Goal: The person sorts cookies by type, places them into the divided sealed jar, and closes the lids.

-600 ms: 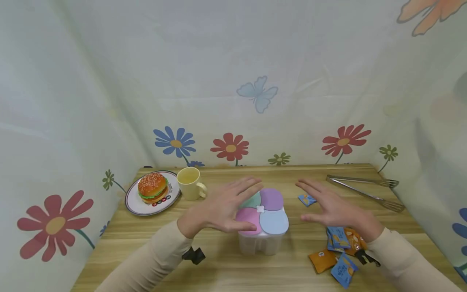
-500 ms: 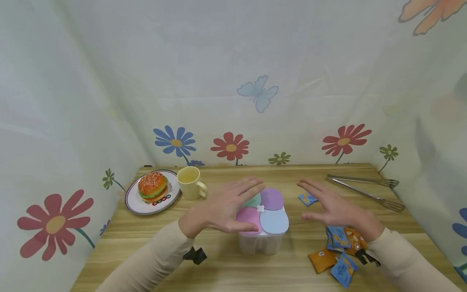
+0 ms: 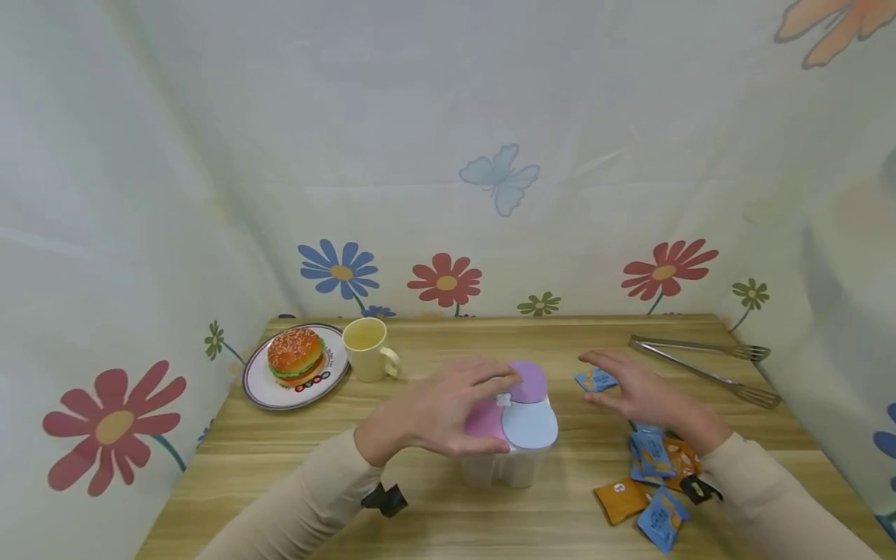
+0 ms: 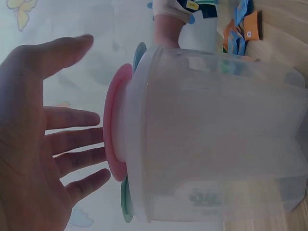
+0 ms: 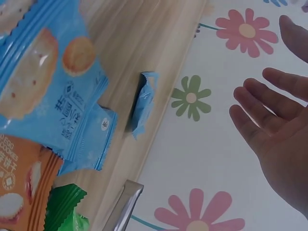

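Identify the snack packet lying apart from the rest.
The blue packet farthest back on the table; the other packets lie grouped nearer the front.

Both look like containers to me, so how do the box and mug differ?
The box has a lid with pink, purple, blue and green petals; the mug is open-topped. The box's body is cloudy and translucent, the mug's pale yellow. The box looks bulkier than the mug. Both stand upright on the table.

We looked forward and down over the table point(image 3: 420, 517) from the head; both wrist views, lower and nearer, shared its packets point(image 3: 651, 455).
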`<state>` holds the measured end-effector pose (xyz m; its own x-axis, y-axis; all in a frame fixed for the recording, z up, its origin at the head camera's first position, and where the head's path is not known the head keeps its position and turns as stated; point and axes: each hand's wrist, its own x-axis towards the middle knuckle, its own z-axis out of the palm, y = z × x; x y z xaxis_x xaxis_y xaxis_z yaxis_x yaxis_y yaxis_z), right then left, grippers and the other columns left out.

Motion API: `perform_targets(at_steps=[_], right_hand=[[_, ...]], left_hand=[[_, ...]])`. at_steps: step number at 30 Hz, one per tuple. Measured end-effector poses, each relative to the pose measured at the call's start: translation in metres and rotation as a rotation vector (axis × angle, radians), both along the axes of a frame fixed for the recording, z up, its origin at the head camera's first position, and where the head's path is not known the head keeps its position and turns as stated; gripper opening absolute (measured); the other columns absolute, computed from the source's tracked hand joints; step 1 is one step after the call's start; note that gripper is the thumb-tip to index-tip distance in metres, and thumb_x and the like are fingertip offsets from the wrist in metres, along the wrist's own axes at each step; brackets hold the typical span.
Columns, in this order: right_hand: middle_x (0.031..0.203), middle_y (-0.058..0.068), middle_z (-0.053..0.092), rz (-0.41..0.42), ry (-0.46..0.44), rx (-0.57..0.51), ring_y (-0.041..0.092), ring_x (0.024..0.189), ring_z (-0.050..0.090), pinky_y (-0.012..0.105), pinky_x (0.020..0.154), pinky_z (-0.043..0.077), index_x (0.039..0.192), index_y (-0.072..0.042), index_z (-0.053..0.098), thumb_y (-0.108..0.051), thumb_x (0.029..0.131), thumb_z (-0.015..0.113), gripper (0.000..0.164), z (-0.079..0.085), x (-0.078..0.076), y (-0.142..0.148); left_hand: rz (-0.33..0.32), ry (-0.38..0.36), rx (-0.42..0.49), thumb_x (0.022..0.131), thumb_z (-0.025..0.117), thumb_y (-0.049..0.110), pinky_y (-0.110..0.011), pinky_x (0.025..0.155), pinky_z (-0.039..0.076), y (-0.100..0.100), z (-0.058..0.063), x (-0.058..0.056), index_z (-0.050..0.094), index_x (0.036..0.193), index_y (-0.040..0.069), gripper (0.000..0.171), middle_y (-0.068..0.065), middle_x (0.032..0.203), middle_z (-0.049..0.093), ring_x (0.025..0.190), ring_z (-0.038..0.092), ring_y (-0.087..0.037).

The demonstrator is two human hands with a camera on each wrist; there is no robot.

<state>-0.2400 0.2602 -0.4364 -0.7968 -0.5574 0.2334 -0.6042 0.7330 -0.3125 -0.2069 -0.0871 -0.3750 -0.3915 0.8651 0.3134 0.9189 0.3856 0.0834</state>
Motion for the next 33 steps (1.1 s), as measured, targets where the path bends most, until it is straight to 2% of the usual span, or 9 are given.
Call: perform_targets(at_steps=[3, 8, 16, 24, 33], right_hand=[[0.134, 0.020, 0.056, 0.004, 0.014, -0.005, 0.038, 0.120, 0.055, 0.057, 0.097, 0.046, 0.134, 0.001, 0.053, -0.033, 0.089, 0.070, 0.059, -0.004, -0.006, 0.001], [0.126, 0.019, 0.061, 0.023, 0.026, -0.025, 0.032, 0.106, 0.062, 0.049, 0.085, 0.054, 0.130, 0.003, 0.056, -0.019, 0.088, 0.071, 0.049, -0.009, -0.014, 0.000], [0.120, 0.017, 0.065, 0.047, 0.013, -0.004, 0.031, 0.099, 0.064, 0.047, 0.082, 0.055, 0.126, 0.002, 0.059, -0.010, 0.089, 0.069, 0.040, -0.016, -0.028, 0.002], [0.117, 0.019, 0.066, 0.029, 0.018, 0.047, 0.038, 0.108, 0.062, 0.053, 0.089, 0.052, 0.119, 0.004, 0.063, -0.007, 0.087, 0.070, 0.034, -0.025, -0.041, 0.005], [0.116, 0.021, 0.065, 0.015, -0.016, 0.121, 0.042, 0.110, 0.060, 0.056, 0.094, 0.049, 0.116, 0.004, 0.065, -0.004, 0.086, 0.069, 0.031, -0.032, -0.046, 0.009]], left_hand=[[-0.011, -0.031, -0.006, 0.082, 0.067, 0.054, -0.038, 0.111, 0.040, 0.003, 0.001, 0.002, 0.052, 0.139, 0.011, 0.073, -0.001, 0.138, 0.054, 0.131, 0.048, -0.019], [-0.024, -0.065, -0.011, 0.083, 0.069, 0.051, -0.034, 0.110, 0.041, 0.008, 0.002, 0.006, 0.054, 0.137, 0.010, 0.069, -0.001, 0.135, 0.055, 0.128, 0.049, -0.017], [-0.064, -0.046, -0.014, 0.086, 0.067, 0.048, -0.030, 0.110, 0.040, 0.015, 0.000, 0.010, 0.058, 0.131, 0.009, 0.060, -0.003, 0.130, 0.058, 0.125, 0.051, -0.017], [-0.080, -0.045, -0.029, 0.087, 0.069, 0.043, -0.023, 0.104, 0.043, 0.022, -0.001, 0.013, 0.061, 0.126, 0.008, 0.053, -0.003, 0.128, 0.058, 0.121, 0.052, -0.015], [-0.080, -0.013, -0.033, 0.087, 0.069, 0.040, -0.021, 0.103, 0.043, 0.025, -0.005, 0.017, 0.063, 0.122, 0.007, 0.048, -0.003, 0.126, 0.059, 0.118, 0.053, -0.014]])
